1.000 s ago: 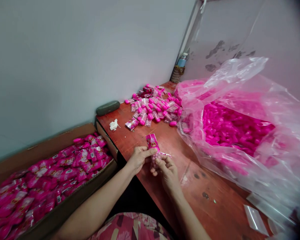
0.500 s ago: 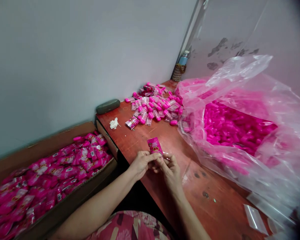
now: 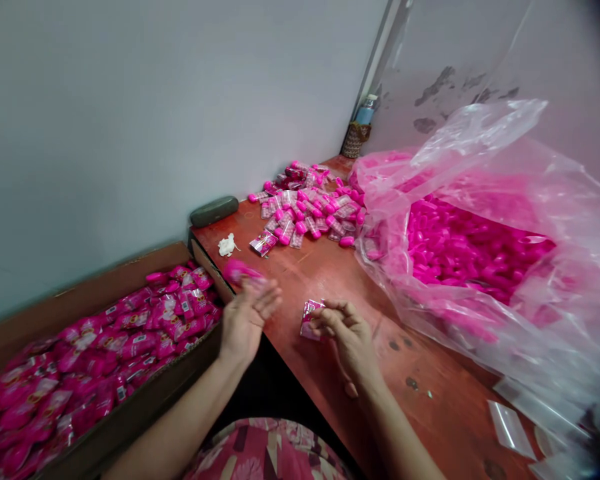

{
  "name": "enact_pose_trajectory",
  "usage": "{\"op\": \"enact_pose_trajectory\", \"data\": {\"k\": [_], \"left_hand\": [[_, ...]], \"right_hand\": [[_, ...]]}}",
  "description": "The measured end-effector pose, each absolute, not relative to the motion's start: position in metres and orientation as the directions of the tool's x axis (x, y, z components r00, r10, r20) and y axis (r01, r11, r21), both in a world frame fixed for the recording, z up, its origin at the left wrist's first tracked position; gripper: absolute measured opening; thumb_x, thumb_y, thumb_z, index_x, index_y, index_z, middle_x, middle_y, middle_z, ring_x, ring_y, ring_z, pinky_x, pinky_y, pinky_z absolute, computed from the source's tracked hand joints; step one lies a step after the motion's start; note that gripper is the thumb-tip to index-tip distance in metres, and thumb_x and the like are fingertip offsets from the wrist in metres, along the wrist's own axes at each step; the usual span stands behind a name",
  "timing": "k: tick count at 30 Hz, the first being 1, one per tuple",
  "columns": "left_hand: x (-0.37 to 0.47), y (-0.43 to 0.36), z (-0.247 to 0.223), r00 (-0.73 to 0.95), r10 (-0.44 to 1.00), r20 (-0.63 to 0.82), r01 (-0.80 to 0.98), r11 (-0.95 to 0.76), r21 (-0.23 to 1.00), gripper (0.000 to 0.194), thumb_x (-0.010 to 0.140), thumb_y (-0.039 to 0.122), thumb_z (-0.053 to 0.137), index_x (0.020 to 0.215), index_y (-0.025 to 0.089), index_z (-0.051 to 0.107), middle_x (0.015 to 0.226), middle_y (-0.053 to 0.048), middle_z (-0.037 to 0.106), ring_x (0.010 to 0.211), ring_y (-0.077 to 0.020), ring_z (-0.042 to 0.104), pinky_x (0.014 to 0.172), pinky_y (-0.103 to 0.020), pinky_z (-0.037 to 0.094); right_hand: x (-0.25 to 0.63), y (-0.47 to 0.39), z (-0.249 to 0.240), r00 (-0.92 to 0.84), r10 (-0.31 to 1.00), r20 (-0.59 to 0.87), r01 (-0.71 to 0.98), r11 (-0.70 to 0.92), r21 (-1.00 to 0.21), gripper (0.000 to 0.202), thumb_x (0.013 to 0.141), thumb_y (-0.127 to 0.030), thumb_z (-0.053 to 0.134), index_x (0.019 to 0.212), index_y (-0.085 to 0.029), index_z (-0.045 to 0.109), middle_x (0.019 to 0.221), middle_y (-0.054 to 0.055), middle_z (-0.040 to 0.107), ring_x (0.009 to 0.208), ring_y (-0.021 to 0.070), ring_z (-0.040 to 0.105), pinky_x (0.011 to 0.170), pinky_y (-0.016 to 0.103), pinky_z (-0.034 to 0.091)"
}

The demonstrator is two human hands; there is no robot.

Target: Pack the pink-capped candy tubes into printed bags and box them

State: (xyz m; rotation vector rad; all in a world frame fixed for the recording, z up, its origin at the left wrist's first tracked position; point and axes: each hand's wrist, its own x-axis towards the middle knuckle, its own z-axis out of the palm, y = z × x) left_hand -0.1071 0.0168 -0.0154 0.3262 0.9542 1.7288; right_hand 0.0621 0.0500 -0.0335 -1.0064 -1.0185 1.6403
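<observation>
My left hand (image 3: 245,323) is over the table's left edge by the carton, its fingers apart. A pink packet (image 3: 243,272), smeared by motion, is just beyond its fingertips; whether it still touches them is hard to make out. My right hand (image 3: 347,330) pinches a small printed pink card packet (image 3: 310,320) above the red-brown table (image 3: 290,280). The carton (image 3: 105,267) on the left holds many pink printed packets (image 3: 140,340). Farther back lies a heap of clear tubes with pink caps (image 3: 305,217), and a printed packet (image 3: 263,243) lies in front of it.
A large clear plastic bag (image 3: 480,147) of pink pieces (image 3: 460,253) takes up the right side. A dark oblong case (image 3: 214,211) and a crumpled white scrap (image 3: 227,245) lie near the wall. A bottle (image 3: 365,113) stands in the corner. Clear sleeves (image 3: 511,430) lie at the lower right.
Both hands were together on a pink packet. My left hand has moved left toward the carton, with a pink packet moving beside it, while my right hand has a printed packet.
</observation>
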Motion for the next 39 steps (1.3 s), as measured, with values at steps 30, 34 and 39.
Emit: {"op": "enact_pose_trajectory", "data": {"k": [30, 34, 39], "left_hand": [[-0.070, 0.040, -0.032, -0.043, 0.971, -0.234, -0.286, 0.213, 0.934, 0.027, 0.067, 0.036, 0.065, 0.082, 0.014, 0.068, 0.077, -0.007, 0.068, 0.071, -0.0203, 0.063, 0.069, -0.031, 0.050], [-0.076, 0.046, -0.039, -0.021, 0.945, -0.327, -0.403, 0.291, 0.868, 0.027, 0.066, 0.036, 0.066, 0.070, 0.009, 0.067, 0.064, -0.006, 0.065, 0.056, -0.0143, 0.060, 0.059, -0.028, 0.051], [-0.079, 0.043, -0.041, -0.086, 0.904, -0.419, -0.460, 0.337, 0.822, 0.027, 0.059, 0.033, 0.073, 0.066, 0.008, 0.067, 0.061, -0.007, 0.066, 0.053, -0.0146, 0.061, 0.055, -0.027, 0.051]], "right_hand": [[0.071, 0.080, -0.028, -0.371, 0.924, -0.091, -0.060, -0.121, -0.991, 0.036, 0.071, -0.034, 0.063, 0.103, -0.022, 0.050, 0.060, -0.006, 0.057, 0.051, 0.0108, 0.052, 0.048, 0.021, 0.038], [0.077, 0.124, -0.020, -0.494, 0.869, 0.027, 0.528, 0.325, -0.784, 0.023, 0.084, -0.034, 0.047, 0.099, -0.020, 0.056, 0.074, 0.001, 0.065, 0.062, 0.0143, 0.059, 0.055, 0.024, 0.042], [0.089, 0.216, -0.017, -0.430, 0.883, 0.190, 0.855, 0.466, -0.228, 0.028, 0.085, -0.012, 0.037, 0.105, -0.017, 0.056, 0.106, 0.014, 0.057, 0.097, 0.0257, 0.051, 0.075, 0.035, 0.038]]}}
